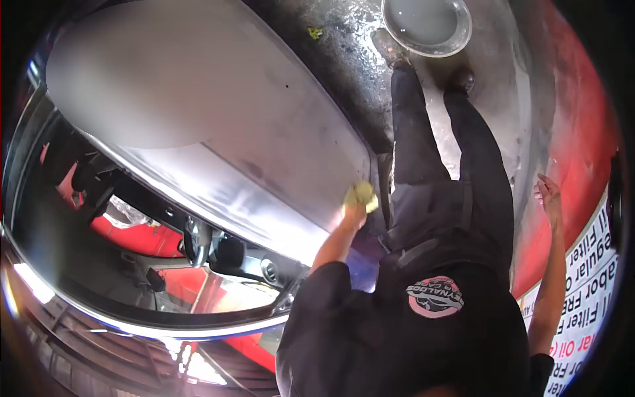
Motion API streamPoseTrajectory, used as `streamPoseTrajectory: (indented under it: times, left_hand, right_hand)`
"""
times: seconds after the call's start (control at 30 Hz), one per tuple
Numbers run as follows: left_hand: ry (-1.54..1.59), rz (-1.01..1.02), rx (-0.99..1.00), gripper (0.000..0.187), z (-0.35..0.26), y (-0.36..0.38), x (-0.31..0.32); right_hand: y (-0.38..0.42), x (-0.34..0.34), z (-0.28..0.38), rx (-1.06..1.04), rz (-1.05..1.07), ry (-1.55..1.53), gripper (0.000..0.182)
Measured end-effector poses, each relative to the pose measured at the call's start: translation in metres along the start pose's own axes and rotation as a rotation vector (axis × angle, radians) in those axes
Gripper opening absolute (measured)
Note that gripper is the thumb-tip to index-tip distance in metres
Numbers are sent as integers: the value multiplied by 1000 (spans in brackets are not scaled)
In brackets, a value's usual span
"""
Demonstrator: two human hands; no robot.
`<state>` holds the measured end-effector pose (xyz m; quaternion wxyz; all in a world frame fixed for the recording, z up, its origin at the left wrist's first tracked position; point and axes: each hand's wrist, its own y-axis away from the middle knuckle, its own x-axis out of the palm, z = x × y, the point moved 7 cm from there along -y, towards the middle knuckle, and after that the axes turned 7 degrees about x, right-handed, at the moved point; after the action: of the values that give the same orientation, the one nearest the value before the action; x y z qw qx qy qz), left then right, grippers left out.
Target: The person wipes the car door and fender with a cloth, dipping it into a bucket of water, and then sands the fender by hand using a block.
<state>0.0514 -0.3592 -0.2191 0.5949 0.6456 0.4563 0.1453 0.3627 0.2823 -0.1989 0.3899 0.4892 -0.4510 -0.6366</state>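
My left hand [354,213] is closed around a yellow sponge [363,196], which is slightly blurred. It presses the sponge to the lower right end of a grey, dull-surfaced car body panel [264,126]. Beside my body on the right hangs my right hand [548,194], its fingers loosely bent and apart, with nothing visible in it. Past my feet stands a round bucket [462,46] with cloudy grey liquid inside.
Below the panel in the view is the car's window [218,291], with a steering wheel [196,241] and red seats behind it. A yellow-green scrap [315,32] lies on the wet floor [354,59]. On the right are a red surface [582,112] and a printed sign [585,291].
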Motion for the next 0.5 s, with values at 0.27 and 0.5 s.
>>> streamPoseTrajectory:
  times: [0.27,0.5]
  left_hand:
    - [-2099,-32,882,49,-347,-210,-73]
    - [-2497,-500,788,46,-712,-245,-180]
  right_hand:
    - [-63,22,-71,133,-10,-422,46]
    - [-48,97,-115,261,15,-685,38]
